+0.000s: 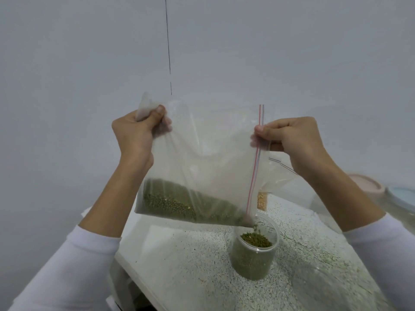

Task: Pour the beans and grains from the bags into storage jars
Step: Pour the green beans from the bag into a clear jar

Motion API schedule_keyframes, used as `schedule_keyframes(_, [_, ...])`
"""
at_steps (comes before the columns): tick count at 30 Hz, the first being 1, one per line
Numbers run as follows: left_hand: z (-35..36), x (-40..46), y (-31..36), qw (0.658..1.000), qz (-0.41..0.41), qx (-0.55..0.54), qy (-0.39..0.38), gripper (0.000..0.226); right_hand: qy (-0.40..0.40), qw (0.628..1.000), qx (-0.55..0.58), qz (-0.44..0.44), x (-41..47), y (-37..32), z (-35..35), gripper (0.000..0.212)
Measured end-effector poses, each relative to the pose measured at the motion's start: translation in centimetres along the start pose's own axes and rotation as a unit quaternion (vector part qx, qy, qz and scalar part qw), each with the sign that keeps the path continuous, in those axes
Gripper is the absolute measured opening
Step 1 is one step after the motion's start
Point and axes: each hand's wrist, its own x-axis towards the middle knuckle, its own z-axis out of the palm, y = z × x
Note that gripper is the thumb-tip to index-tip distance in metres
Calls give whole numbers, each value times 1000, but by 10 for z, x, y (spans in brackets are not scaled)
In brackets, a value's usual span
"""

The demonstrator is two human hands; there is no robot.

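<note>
A clear zip bag [208, 153] with green beans [179, 203] in its lower part hangs tilted over the table. My left hand [137, 133] grips the bag's bottom corner, raised high. My right hand [289, 138] pinches the bag at its red zip strip. Beans spill from the bag's low open corner into a clear plastic jar [254, 250] standing on the table, which is mostly full of green beans.
The speckled tabletop [190, 265] has its left edge close to the jar. Another bag with yellowish grains [261, 200] lies behind the held bag. A pink lid [368, 182] and a pale blue lidded jar [402, 198] sit at the far right.
</note>
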Motion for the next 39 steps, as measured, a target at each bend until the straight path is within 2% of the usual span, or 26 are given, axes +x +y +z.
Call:
schedule_keyframes(5, [2, 0, 0, 999, -1, 25, -32, 10, -10, 1000, -8, -4, -3, 4, -1, 9])
schedule_keyframes(9, [1, 3, 2, 1000, 7, 6, -9, 11, 4, 1000, 8, -12, -1, -1, -5, 9])
schedule_keyframes(14, [2, -2, 0, 999, 3, 31, -27, 10, -16, 1000, -7, -3, -4, 2, -2, 9])
schedule_keyframes(17, [2, 3, 3, 1000, 13, 19, -5, 12, 8, 1000, 11, -14, 1, -3, -6, 10])
schedule_keyframes(21, [5, 1, 1, 998, 5, 42, -38, 11, -17, 1000, -11, -4, -1, 2, -1, 9])
schedule_keyframes(25, [2, 5, 2, 1000, 9, 22, -6, 11, 3, 1000, 8, -9, 3, -1, -4, 10])
schedule_keyframes(28, [3, 6, 2, 997, 13, 65, -49, 12, -16, 1000, -8, -4, 1, 3, 2, 9])
schedule_keyframes(32, [-2, 10, 5, 999, 15, 41, -18, 11, 1, 1000, 7, -8, 6, -4, 0, 11])
schedule_keyframes(36, [-2, 9, 5, 996, 9, 75, -57, 11, -18, 1000, -10, -4, 3, 1, 5, 10])
schedule_keyframes(39, [-6, 8, 3, 998, 8, 57, -27, 12, -11, 1000, 1, 3, 3, -1, 4, 11])
